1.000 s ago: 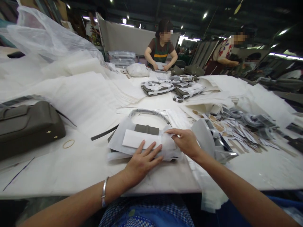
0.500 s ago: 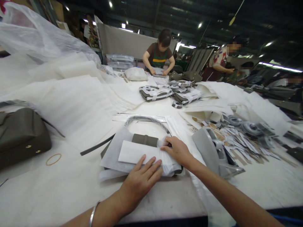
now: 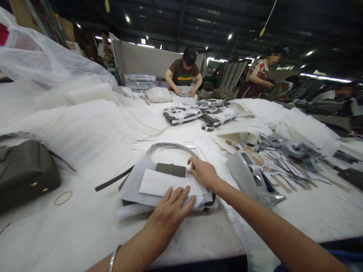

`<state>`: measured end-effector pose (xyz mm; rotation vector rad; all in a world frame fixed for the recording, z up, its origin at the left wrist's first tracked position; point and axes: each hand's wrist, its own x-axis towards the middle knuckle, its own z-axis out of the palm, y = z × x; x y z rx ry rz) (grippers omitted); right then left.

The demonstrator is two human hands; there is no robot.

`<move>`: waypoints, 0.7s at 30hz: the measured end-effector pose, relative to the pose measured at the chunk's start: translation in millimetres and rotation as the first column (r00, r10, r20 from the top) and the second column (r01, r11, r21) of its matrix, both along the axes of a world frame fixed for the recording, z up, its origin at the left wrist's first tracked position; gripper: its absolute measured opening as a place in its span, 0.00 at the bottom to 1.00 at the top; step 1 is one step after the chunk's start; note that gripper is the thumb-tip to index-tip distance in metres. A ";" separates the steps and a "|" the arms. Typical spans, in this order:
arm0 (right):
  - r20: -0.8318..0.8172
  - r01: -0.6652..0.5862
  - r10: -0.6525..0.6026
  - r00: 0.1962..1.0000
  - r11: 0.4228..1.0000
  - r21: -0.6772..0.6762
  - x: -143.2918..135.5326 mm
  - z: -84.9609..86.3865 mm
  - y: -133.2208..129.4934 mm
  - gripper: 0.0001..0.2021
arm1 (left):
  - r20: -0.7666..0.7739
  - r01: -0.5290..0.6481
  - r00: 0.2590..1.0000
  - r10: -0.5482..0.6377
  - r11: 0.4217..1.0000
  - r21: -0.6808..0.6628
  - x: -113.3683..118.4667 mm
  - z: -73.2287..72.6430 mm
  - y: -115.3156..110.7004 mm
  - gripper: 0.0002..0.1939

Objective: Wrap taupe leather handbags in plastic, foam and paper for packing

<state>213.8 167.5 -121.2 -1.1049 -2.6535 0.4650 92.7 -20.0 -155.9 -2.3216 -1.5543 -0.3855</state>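
A dark olive handbag [image 3: 171,169] lies in front of me, partly covered by white wrapping paper [image 3: 136,185]. Its wrapped handle [image 3: 170,145] arches away from me, and a dark strap [image 3: 115,179] sticks out on the left. A folded white paper pad [image 3: 159,184] rests across the front. My left hand [image 3: 170,211] lies flat on the pad and paper, fingers spread. Over the bag's right side, my right hand [image 3: 203,173] is curled, thumb and fingers closed on the paper's edge; the exact grip is partly hidden.
Another olive bag [image 3: 28,173] and a rubber band [image 3: 62,198] are at left. Stacked white sheets [image 3: 70,117] lie behind. At right are a grey tape dispenser [image 3: 246,177], tags [image 3: 289,164] and tape rolls [image 3: 295,149]. Wrapped bags [image 3: 181,115] lie ahead, before a co-worker [image 3: 185,73].
My right hand has lifted its index finger and shifted slightly up and left at the paper's edge. My left hand stays flat on the bag. The whole view has shifted a little.
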 end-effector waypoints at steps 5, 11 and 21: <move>-0.128 0.005 -0.003 0.992 1.000 0.019 29.7 13.2 0.8 0.05 | 0.008 -0.010 1.000 0.011 0.997 -0.073 0.8 9.7 2.8 0.27; -0.332 0.345 -0.338 0.881 0.938 -0.040 153.8 52.9 20.5 0.06 | 0.039 0.017 0.999 -0.017 1.000 -0.002 -0.4 7.4 0.6 0.34; -0.095 0.443 -0.668 0.738 0.586 -0.678 219.0 55.5 32.6 0.16 | 0.014 0.062 0.998 -0.063 0.997 0.048 -5.4 -1.7 1.9 0.39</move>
